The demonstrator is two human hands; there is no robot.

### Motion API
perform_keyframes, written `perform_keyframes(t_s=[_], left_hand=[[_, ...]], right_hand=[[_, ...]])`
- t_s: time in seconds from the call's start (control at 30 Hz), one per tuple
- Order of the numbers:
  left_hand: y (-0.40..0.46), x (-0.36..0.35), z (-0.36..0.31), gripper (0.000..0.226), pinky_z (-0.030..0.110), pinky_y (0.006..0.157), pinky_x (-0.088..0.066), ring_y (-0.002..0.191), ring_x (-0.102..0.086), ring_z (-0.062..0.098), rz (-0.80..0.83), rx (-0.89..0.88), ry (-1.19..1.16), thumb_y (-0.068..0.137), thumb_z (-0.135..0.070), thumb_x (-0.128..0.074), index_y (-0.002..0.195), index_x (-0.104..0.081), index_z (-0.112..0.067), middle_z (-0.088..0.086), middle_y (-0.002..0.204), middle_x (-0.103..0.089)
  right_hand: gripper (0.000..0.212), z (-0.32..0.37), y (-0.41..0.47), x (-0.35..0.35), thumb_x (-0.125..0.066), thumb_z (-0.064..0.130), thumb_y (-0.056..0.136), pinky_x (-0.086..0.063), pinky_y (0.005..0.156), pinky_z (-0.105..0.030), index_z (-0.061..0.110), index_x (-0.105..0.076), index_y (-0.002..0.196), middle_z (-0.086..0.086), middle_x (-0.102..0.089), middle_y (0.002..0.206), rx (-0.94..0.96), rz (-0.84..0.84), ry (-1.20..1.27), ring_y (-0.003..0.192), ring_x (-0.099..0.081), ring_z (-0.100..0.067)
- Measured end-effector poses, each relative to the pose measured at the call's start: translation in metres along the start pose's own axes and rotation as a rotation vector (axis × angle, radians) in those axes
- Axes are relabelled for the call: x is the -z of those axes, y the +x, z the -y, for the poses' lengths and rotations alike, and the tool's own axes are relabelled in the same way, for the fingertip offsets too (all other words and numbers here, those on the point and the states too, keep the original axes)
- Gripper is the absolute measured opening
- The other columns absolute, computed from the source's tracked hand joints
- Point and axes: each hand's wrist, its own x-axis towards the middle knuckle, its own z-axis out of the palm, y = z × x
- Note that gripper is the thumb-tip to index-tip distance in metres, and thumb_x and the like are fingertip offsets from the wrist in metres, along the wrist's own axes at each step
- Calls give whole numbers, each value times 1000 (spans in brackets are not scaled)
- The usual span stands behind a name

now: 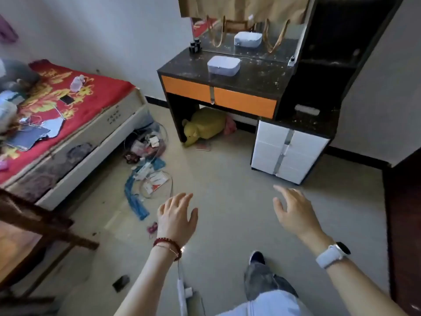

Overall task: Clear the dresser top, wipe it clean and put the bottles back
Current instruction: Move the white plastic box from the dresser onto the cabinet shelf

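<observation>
The bed (68, 106) at far left carries loose items, including a clear bottle (77, 83), likely parked there to free the dresser. The dresser surface (255, 76), far centre, is dusty and speckled, not yet wiped. On it sits a white lidded box (223, 65) at the middle, and small dark bottles (195, 47) at its far left corner by the mirror (250, 39). You stand well back. Your left hand (176, 218) and right hand (293, 212) hang apart over the floor, fingers spread, holding and touching nothing.

A yellow plush toy (203, 128) lies near a red-covered bed (68, 106).
</observation>
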Motion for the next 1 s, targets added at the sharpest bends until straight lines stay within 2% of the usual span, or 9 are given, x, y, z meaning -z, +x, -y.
perform_keyframes(t_s=[0.07,0.17,0.37,0.47,0.53,0.63,0.77,0.9,1.0], left_hand=[[40,-16,-5,47,45,102,-31,121,-46,30,72,30,-12,85,-38,-43,126,-52,-17,7,128,-54],[117,-34,-23,44,43,102,-29,123,-43,28,93,30,14,89,-36,-45,129,-47,-18,6,132,-50],[278,-25,-94,42,42,100,-32,121,-44,26,41,-40,-33,90,-32,-48,129,-46,-18,5,132,-50],[333,-14,-108,41,42,99,-33,120,-45,27,-20,-45,-59,89,-30,-50,128,-48,-16,7,129,-52],[365,-12,-101,40,43,100,-33,120,-46,28,-31,-31,-76,89,-29,-52,127,-49,-16,7,128,-53],[409,-17,-77,40,45,98,-35,117,-49,30,-33,19,-56,87,-28,-55,125,-51,-14,9,125,-56],[490,-28,-46,38,47,98,-35,115,-50,33,-26,57,-36,86,-26,-58,122,-54,-14,10,122,-58],[588,-36,-24,36,48,91,-41,106,-56,35,-19,12,-39,82,-29,-58,114,-58,-14,10,114,-62],[657,-34,-13,38,47,91,-41,107,-56,34,25,-11,-15,81,-33,-55,115,-58,-14,9,115,-61]], right_hand=[[50,-16,31,-10,-35,35,82,-46,87,-44,6,-62,111,-13,-68,104,-53,53,-9,102,-57,-36],[53,-38,94,-16,-30,38,81,-46,86,-42,6,-65,105,-12,-69,101,-42,61,-42,98,-60,-34],[44,-51,256,16,-37,31,81,-49,76,-43,3,-66,99,-14,-70,92,31,22,-65,83,-62,-38],[41,-41,325,21,-40,28,85,-44,85,-42,4,-64,108,-14,-67,106,59,45,-58,98,-58,-37],[43,-33,366,13,-38,31,85,-42,90,-42,6,-63,110,-12,-66,110,72,79,-45,104,-56,-35],[50,-26,423,-5,-32,35,80,-48,85,-44,6,-66,101,-12,-69,99,113,97,-28,96,-61,-35],[45,-18,503,-30,-36,33,82,-45,89,-44,8,-64,106,-10,-67,106,98,178,-71,103,-57,-33],[45,-14,588,-50,-34,33,77,-52,78,-44,9,-67,96,-9,-70,95,52,160,-104,90,-64,-33],[38,-2,648,-51,-41,28,86,-46,90,-43,9,-62,110,-9,-65,111,23,166,-130,106,-57,-32]])
